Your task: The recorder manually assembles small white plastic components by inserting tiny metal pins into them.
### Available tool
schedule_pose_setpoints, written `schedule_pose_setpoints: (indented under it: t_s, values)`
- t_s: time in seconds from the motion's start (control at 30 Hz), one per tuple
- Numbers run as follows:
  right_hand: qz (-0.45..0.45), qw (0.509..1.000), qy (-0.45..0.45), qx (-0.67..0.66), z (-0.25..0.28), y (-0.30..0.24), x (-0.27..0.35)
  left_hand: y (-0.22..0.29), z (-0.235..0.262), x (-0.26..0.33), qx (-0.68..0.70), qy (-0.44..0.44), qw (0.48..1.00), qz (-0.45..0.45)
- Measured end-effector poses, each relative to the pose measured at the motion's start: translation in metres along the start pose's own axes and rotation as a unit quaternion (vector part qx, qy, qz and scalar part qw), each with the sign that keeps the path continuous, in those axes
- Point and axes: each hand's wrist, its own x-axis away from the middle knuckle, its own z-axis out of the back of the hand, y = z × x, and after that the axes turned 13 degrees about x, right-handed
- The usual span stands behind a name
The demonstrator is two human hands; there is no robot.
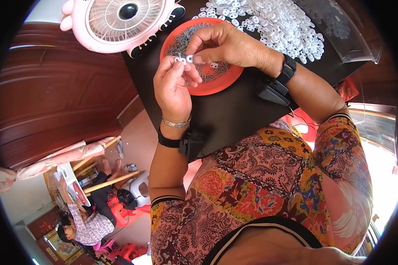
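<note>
Over a round orange-red tray [225, 84] my two hands meet, fingertips close together. My left hand [173, 81] pinches a small white plastic piece [179, 60] with a grey screw standing up from it. Another small white plastic piece with holes [189, 58] is pinched between the thumb and forefinger of my right hand [219, 44], right beside the first. Grey screws [185, 37] cover much of the tray, and one loose white piece [214, 65] lies among them, below my right hand.
A large heap of white plastic pieces [278, 26] lies on the dark table [234, 115] beyond the tray. A pink fan [128, 26] stands at the far left, a clear plastic bin [349, 39] at the far right. Another person [93, 225] sits at the lower left, away from the table.
</note>
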Motion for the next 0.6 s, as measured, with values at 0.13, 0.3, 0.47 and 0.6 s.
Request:
schedule_pose_setpoints:
  t_s: [0.13,0.3,0.47,0.6]
  values:
    - [-0.054,0.998,-0.014,0.0,0.0078,0.0021,-0.0011,-0.0012,-0.0023,-0.0004,-0.016,0.002,1.0,0.001]
    - [-0.086,0.99,0.044,-0.099,0.0095,0.0061,-0.0028,-0.0033,-0.0018,0.0001,-0.064,0.037,0.997,0.019]
    - [-0.085,0.99,0.049,-0.106,0.0081,0.0032,-0.0019,-0.0047,-0.0049,0.0015,-0.091,0.06,0.994,0.029]
    - [-0.079,0.99,0.049,-0.104,0.0067,0.0019,-0.0012,-0.0066,-0.0047,0.0027,-0.088,0.059,0.994,0.027]
